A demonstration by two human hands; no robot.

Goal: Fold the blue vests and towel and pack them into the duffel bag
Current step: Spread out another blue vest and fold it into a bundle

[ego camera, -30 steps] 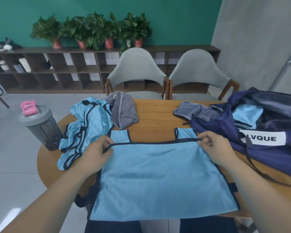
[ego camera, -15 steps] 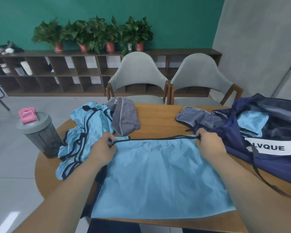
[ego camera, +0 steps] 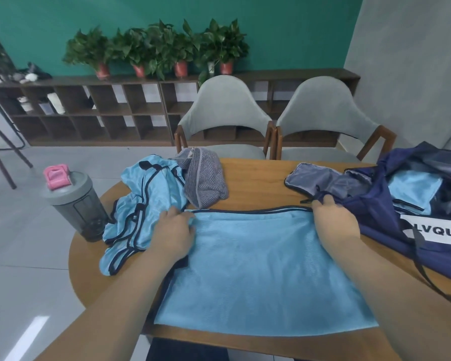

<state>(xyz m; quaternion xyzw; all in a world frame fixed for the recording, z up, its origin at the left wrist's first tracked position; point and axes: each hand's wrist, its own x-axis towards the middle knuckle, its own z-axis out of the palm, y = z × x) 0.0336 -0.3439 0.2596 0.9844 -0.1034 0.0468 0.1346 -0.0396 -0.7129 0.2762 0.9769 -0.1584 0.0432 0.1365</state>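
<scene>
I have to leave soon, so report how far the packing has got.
Done: one folded blue piece sits in the duffel bag. In hand: left hand and right hand hold the far edge of the flat vest. Remaining: the crumpled blue pile and striped towel.

My left hand [ego camera: 176, 233] and right hand [ego camera: 336, 225] are bare, as are both forearms [ego camera: 120, 303] (dark trousers [ego camera: 188, 351] cover my lap).

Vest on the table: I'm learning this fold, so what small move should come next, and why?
Probably fold one side across to halve its width. The left hand and right hand pinch the far corners of the vest, which lies flat and wider than the folded vest already in the duffel bag.
</scene>
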